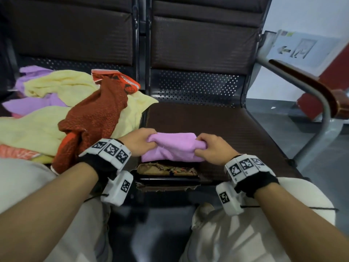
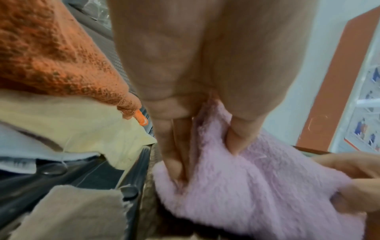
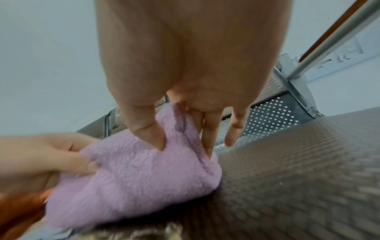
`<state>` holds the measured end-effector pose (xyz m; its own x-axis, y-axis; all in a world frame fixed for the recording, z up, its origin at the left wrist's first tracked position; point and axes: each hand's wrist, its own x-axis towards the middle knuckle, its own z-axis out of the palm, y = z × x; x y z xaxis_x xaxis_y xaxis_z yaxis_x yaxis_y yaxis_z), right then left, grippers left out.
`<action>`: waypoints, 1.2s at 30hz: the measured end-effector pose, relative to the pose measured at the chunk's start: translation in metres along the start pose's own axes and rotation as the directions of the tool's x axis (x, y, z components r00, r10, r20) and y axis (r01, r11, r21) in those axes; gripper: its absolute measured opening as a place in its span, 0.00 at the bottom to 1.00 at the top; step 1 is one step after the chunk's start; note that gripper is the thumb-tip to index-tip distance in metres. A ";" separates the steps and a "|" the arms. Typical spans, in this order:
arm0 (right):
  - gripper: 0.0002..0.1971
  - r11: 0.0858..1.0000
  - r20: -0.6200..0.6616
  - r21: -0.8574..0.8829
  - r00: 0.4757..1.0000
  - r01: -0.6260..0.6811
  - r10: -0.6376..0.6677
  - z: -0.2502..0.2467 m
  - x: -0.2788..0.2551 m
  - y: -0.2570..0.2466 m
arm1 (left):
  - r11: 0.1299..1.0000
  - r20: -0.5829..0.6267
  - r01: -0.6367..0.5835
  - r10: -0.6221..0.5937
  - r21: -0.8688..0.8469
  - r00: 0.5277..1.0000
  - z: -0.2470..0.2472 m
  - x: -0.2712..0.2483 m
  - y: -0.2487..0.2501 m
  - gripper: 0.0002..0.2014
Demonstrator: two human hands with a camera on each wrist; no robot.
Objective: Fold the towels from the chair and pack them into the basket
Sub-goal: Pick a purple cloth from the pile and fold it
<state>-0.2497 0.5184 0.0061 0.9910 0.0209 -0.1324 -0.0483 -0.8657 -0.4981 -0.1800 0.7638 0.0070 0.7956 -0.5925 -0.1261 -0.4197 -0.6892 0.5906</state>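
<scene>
One folded fluffy pink towel (image 1: 174, 146) on brown padded chair seat (image 1: 222, 125), near front edge. Left hand (image 1: 138, 140) pinches its left end, right hand (image 1: 212, 149) its right. Head view alone shows heap: one rust-red towel (image 1: 94, 118), yellow towels (image 1: 37, 129), lilac towels (image 1: 28, 104); their count unclear.

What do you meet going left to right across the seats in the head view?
Yellow towel → rust towel → left hand → pink towel → right hand → armrest.
</scene>
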 end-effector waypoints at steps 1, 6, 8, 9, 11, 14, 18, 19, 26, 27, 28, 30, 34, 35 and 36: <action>0.14 0.999 -0.012 0.045 1.000 -0.010 0.011 -0.003 0.004 0.000 | 0.999 0.010 0.026 -0.026 -0.031 1.000 -0.004 0.002 -0.001 0.06; 0.12 0.984 -0.122 0.143 0.985 -0.104 0.122 -0.003 0.033 0.003 | 0.978 -0.015 0.150 -0.154 -0.142 0.988 -0.012 0.026 -0.013 0.09; 0.12 0.979 -0.119 0.138 0.978 -0.152 0.169 0.001 0.046 0.005 | 0.975 -0.018 0.183 -0.187 -0.129 0.982 -0.010 0.036 -0.021 0.11; 0.13 0.976 -0.099 0.118 0.975 -0.185 0.197 0.004 0.052 0.008 | 0.975 -0.015 0.194 -0.196 -0.107 0.980 -0.007 0.040 -0.024 0.12; 0.12 0.960 -0.052 0.074 0.960 -0.270 0.274 0.009 0.059 0.013 | 0.977 -0.015 0.204 -0.205 -0.054 0.979 -0.002 0.048 -0.031 0.14; 0.22 0.914 0.034 0.030 0.914 -0.405 0.404 0.015 0.067 0.021 | 0.981 -0.009 0.191 -0.192 -0.023 0.981 0.002 0.056 -0.038 0.16; 0.36 0.882 0.209 0.073 0.872 -0.465 0.443 0.018 0.075 0.019 | 0.976 0.024 0.212 -0.213 0.042 0.977 0.004 0.060 -0.039 0.20; 0.35 0.881 0.243 0.127 0.876 -0.456 0.418 0.017 0.075 0.016 | 0.971 0.024 0.223 -0.225 0.086 0.974 0.004 0.059 -0.037 0.22; 0.15 0.925 0.009 0.380 1.000 -0.001 -0.003 -0.017 0.044 -0.037 | 0.991 0.010 -0.058 0.059 -0.118 0.998 -0.019 0.046 0.012 0.55; 0.16 0.926 -0.042 0.369 0.996 0.083 -0.073 -0.026 0.035 -0.047 | 0.982 0.012 -0.105 0.108 -0.158 0.994 -0.025 0.043 0.023 0.59; 0.17 0.922 -0.083 0.356 0.988 0.151 -0.129 -0.035 0.026 -0.056 | 0.971 0.023 -0.137 0.144 -0.198 0.989 -0.030 0.039 0.032 0.59; 0.17 0.906 -0.162 0.346 0.967 0.243 -0.198 -0.056 0.004 -0.071 | 0.949 0.035 -0.183 0.199 -0.257 0.979 -0.038 0.030 0.047 0.45; 0.17 0.904 -0.331 0.305 0.923 0.300 -0.195 -0.098 -0.043 -0.083 | 0.962 0.043 -0.189 0.202 -0.198 0.979 -0.048 0.004 0.075 0.16; 0.17 0.906 -0.381 0.304 0.909 0.296 -0.169 -0.107 -0.055 -0.083 | 0.962 0.049 -0.187 0.200 -0.197 0.979 -0.049 -0.002 0.083 0.15; 0.17 0.906 -0.435 0.308 0.890 0.290 -0.137 -0.117 -0.067 -0.082 | 0.962 0.046 -0.191 0.204 -0.195 0.978 -0.050 -0.008 0.092 0.17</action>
<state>-0.2979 0.5298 0.1559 0.9429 -0.0803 0.3232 0.2051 -0.6247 -0.7535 -0.2033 0.7259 0.1024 0.6722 -0.7393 -0.0397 -0.4709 -0.4683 0.7477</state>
